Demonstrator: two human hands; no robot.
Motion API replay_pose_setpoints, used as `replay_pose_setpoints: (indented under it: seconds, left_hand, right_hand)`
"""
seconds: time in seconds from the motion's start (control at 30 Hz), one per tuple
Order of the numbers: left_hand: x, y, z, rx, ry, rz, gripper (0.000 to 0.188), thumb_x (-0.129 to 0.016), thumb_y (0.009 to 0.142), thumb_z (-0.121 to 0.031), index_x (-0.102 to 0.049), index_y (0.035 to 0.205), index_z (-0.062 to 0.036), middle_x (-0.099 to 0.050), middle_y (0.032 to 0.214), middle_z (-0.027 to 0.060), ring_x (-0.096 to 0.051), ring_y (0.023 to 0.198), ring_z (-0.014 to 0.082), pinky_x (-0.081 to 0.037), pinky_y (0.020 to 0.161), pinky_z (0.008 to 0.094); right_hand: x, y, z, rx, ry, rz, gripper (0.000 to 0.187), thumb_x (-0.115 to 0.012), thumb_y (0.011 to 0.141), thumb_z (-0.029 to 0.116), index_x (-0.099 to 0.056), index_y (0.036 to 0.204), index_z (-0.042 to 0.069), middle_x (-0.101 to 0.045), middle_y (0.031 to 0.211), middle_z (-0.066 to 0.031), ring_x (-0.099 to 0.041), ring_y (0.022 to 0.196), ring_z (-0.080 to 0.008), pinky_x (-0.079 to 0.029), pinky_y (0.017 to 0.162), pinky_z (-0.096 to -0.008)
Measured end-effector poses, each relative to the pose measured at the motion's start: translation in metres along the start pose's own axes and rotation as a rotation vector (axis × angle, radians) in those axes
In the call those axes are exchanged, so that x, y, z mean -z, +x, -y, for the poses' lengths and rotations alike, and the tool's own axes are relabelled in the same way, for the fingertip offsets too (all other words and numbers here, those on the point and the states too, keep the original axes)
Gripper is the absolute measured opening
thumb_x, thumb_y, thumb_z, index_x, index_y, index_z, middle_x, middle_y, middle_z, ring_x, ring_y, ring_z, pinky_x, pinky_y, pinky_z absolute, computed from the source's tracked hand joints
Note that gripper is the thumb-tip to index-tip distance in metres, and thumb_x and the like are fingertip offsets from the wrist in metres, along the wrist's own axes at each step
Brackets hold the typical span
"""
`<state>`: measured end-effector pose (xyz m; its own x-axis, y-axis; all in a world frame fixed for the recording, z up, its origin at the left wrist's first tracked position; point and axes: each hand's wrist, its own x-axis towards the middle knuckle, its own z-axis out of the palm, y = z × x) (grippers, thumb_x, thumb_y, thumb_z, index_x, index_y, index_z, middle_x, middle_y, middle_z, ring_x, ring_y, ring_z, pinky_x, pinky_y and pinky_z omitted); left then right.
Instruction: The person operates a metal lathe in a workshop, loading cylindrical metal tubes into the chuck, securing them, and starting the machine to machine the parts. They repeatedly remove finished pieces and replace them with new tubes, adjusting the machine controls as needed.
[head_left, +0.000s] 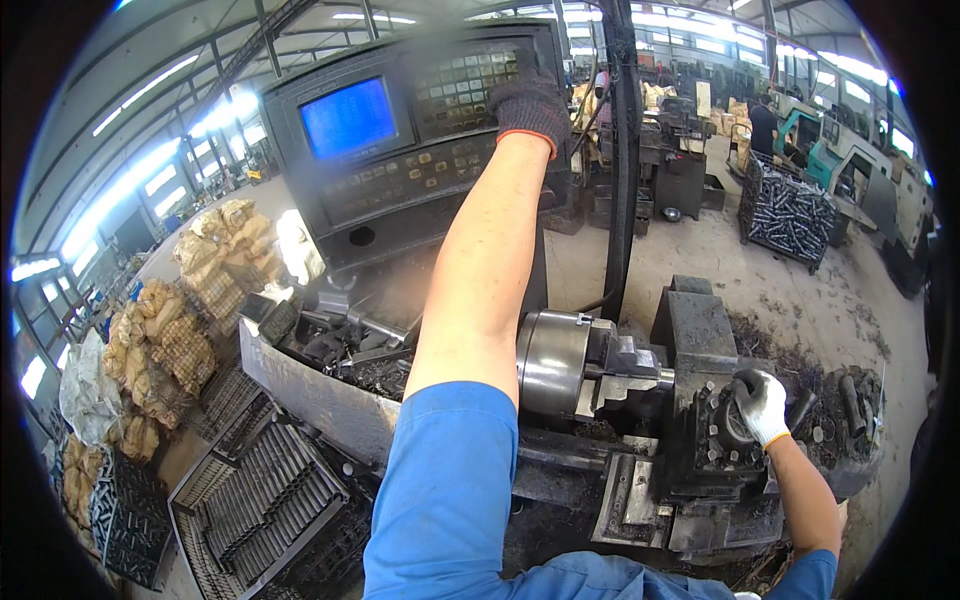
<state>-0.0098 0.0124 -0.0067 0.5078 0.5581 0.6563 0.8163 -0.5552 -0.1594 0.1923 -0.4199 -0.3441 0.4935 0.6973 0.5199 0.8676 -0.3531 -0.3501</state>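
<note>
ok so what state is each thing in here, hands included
left hand, gloved, raised at the control panel
right hand, gloved, on the tool post
screen, lit blue
lathe chuck, turning or stopped, can't tell
wire basket, loaded with rods in rows
parts crate, heaped with metal pieces

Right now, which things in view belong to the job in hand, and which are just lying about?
Seemingly in the job:
control panel at left hand
tool holder at right hand
chuck

Apparently just lying about:
tan sacks
pale plastic bag
far metal parts
</note>
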Motion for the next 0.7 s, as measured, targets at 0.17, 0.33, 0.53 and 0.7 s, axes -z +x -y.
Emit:
replay_pose_setpoints:
  seconds: [0.17,0.33,0.53,0.7]
  left_hand:
    - [-0.001,0.001,0.009,0.007,-0.084,-0.036,0.057,-0.059,0.099,-0.034,-0.062,0.149,-0.0056,-0.057,0.156,0.0246,-0.067,0.130,0.0443,-0.056,0.105,0.0594]
    - [0.026,-0.062,-0.024,-0.014,-0.060,-0.222,0.058,-0.066,0.097,-0.037,-0.064,0.145,-0.0045,-0.051,0.157,0.0256,-0.073,0.114,0.0410,-0.058,0.093,0.0578]
    - [-0.016,-0.349,-0.106,-0.432,-1.077,-0.265,0.029,-0.073,0.096,-0.023,-0.072,0.121,-0.0081,-0.070,0.110,0.0194,-0.075,0.094,0.0372,-0.060,0.082,0.0483]
    - [-0.105,-0.634,-0.070,0.441,-1.416,0.708,0.030,-0.070,0.101,-0.034,-0.076,0.111,-0.0058,-0.077,0.103,0.0147,-0.075,0.093,0.0313,-0.061,0.083,0.0453]
  right_hand:
    - [-0.003,0.002,0.002,0.009,0.045,-0.017,0.017,-0.075,0.089,0.018,-0.080,0.098,0.004,-0.077,0.095,-0.0205,-0.073,0.093,-0.0421,-0.058,0.086,-0.0468]
    - [-0.003,0.007,0.007,0.007,0.043,-0.024,0.017,-0.075,0.089,0.018,-0.080,0.098,0.004,-0.077,0.094,-0.0206,-0.073,0.093,-0.0423,-0.058,0.086,-0.0470]
    - [0.003,-0.001,-0.002,0.006,0.025,-0.023,0.016,-0.075,0.091,0.018,-0.080,0.097,0.005,-0.077,0.094,-0.0198,-0.074,0.091,-0.0409,-0.058,0.084,-0.0466]
    - [0.007,0.015,0.022,0.129,0.050,-0.046,0.020,-0.076,0.089,0.020,-0.080,0.104,0.007,-0.076,0.091,-0.0170,-0.074,0.087,-0.0395,-0.059,0.080,-0.0454]
